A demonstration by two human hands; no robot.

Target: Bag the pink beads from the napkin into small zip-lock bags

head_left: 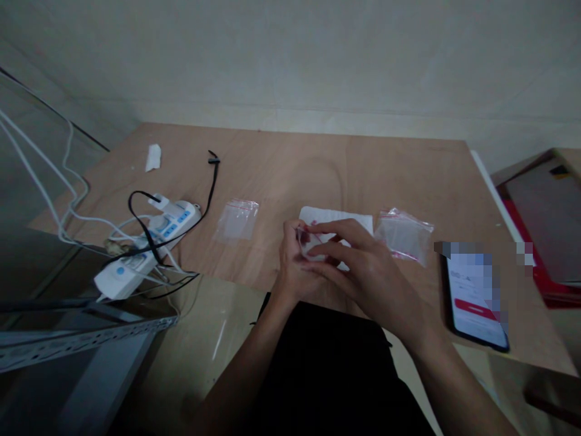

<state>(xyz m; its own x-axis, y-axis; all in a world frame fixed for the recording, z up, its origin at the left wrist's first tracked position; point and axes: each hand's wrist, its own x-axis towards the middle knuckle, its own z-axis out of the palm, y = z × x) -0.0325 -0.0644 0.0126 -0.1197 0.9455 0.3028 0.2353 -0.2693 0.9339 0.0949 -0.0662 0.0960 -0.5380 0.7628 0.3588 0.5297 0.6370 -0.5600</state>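
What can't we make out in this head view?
All in the head view:
- What, if anything, is inside the clear bag at the left hand: right hand covers part, and it's blurred.
- Near part of the white sheet: behind the hands.
- Phone screen text: pixelated and blurred.
- Sockets on the power strip: partly under plugs and cables.
- Full extent of the red-and-grey item: cut off by the right edge.

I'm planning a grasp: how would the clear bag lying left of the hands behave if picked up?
The clear bag probably droops, being thin film. It is likely very light, lying flat with no visible bulk. Its shiny surface may slide on the wooden table.
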